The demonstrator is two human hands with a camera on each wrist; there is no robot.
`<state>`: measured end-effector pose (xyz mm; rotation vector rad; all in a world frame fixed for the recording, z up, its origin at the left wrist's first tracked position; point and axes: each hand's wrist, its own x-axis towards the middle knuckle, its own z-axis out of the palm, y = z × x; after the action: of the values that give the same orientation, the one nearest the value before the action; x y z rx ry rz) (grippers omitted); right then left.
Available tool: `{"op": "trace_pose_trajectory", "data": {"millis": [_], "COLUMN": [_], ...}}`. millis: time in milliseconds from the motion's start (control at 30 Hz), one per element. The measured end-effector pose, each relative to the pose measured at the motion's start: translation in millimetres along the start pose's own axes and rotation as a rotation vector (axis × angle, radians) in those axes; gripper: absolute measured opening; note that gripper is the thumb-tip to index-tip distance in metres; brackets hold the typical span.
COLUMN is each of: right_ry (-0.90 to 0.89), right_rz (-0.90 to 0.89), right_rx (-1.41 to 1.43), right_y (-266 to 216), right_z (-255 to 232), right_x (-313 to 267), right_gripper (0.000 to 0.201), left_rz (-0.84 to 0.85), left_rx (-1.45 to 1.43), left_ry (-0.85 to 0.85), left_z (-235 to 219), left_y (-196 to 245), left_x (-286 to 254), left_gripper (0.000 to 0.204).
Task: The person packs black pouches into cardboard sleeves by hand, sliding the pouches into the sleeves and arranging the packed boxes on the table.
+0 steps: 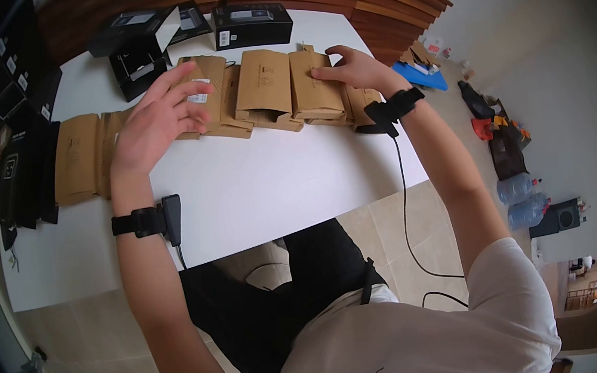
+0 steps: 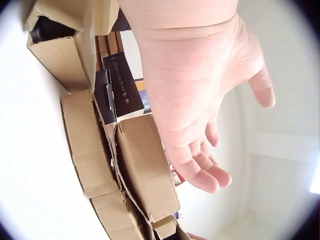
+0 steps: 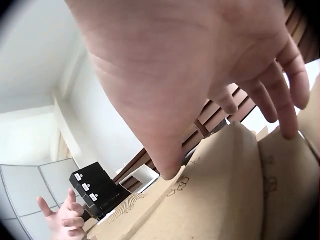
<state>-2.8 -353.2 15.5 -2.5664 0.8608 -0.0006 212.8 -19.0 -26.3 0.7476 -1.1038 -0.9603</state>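
My left hand point(image 1: 150, 133) is held over the row of brown cardboard boxes, its fingers loosely spread. In the left wrist view its palm point(image 2: 187, 85) shows with nothing in it, beside cardboard boxes point(image 2: 142, 165). My right hand point(image 1: 360, 73) is at the right part of the row, thumb over the top of a cardboard box point(image 1: 318, 89) and fingers reaching past its far side. The right wrist view has the thumb tip right at the cardboard point(image 3: 205, 190), the other fingers extended. Another cardboard box point(image 1: 262, 82) with a gaping front end stands between the hands.
Further cardboard boxes point(image 1: 76, 159) continue the row leftward, beside upright black boxes point(image 1: 22, 181). At the back of the white table point(image 1: 275, 182) are a closed black box point(image 1: 253, 32) and an opened one point(image 1: 135, 71). A cable point(image 1: 407, 210) hangs from the right wrist camera.
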Motion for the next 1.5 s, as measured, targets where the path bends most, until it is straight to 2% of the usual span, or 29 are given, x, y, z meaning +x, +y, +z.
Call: {"op": "trace_pose_trajectory", "data": {"millis": [67,233,300,367,500,567,600,667,800,867,900,1000,1100,1133,1233,1300,1333,1367,1433,1467,1500], "right_ry": [-0.012,0.066,0.090,-0.184,-0.108,-0.073,-0.071,-0.070,-0.010,0.127,0.118,0.179,0.210,0.256,0.197,0.127,0.112,0.113,0.097,0.085,0.082], "right_rz": [-0.003,0.003,0.007,0.098,0.105,0.087,0.092,0.085,0.057,-0.013,-0.008,-0.181,-0.294,-0.268,-0.336,-0.321,-0.356,-0.354,-0.457,-0.498,-0.481], "right_rx": [0.137,0.232,0.247,0.261,0.373,0.629,0.633,0.824,0.985,1.100,1.106,1.373,1.482,1.501,1.555,1.556,1.579,1.608,1.624,1.596,1.621], "right_y": [-4,-7,-9,-13,1,24,27,34,50,41,38,32,-12,-34,-81,-106,-113,-116,-120,-114,-107], "right_z": [3,7,2,-9,-9,-2,-1,2,4,0,0,-2,10,18,52,74,85,91,96,101,103], "right_x": [-7,-14,-13,-14,-19,-13,-14,-18,-31,-46,-52,-56,-55,-54,-48,-51,-51,-50,-51,-49,-49], "right_gripper": [0.096,0.090,0.087,0.083,0.069,0.057,0.057,0.043,0.034,0.024,0.024,0.014,0.015,0.016,0.021,0.027,0.031,0.031,0.032,0.029,0.029], "left_rz": [0.002,0.005,-0.032,-0.030,-0.012,-0.023,-0.030,-0.033,-0.032,-0.035,-0.033,-0.061,-0.132,-0.139,-0.183,-0.128,-0.083,-0.103,-0.030,-0.008,-0.035], "left_rx": [-0.003,-0.023,-0.037,-0.028,-0.019,-0.010,0.001,0.001,0.013,0.033,0.049,0.057,0.063,0.080,0.119,0.114,0.103,0.125,0.258,0.212,0.220], "left_ry": [-0.006,-0.031,0.012,0.014,0.008,0.013,0.015,0.012,0.019,0.034,0.042,0.040,0.095,0.100,0.115,0.220,0.371,0.371,0.339,0.400,0.403], "left_z": [-2,-3,-3,-3,-1,0,0,-2,-2,-1,0,-3,-6,-6,-5,-3,10,14,16,10,14], "left_y": [-1,-3,-2,-2,-2,-1,-1,-3,-4,-3,-3,-2,-3,-2,-4,-13,-14,-9,0,-7,-3], "left_x": [-1,2,2,1,0,0,2,2,2,2,1,3,4,4,2,-2,-1,1,4,1,0], "left_gripper": [0.087,0.087,0.087,0.087,0.086,0.086,0.086,0.087,0.091,0.093,0.095,0.097,0.098,0.098,0.098,0.101,0.100,0.100,0.093,0.083,0.083]}}
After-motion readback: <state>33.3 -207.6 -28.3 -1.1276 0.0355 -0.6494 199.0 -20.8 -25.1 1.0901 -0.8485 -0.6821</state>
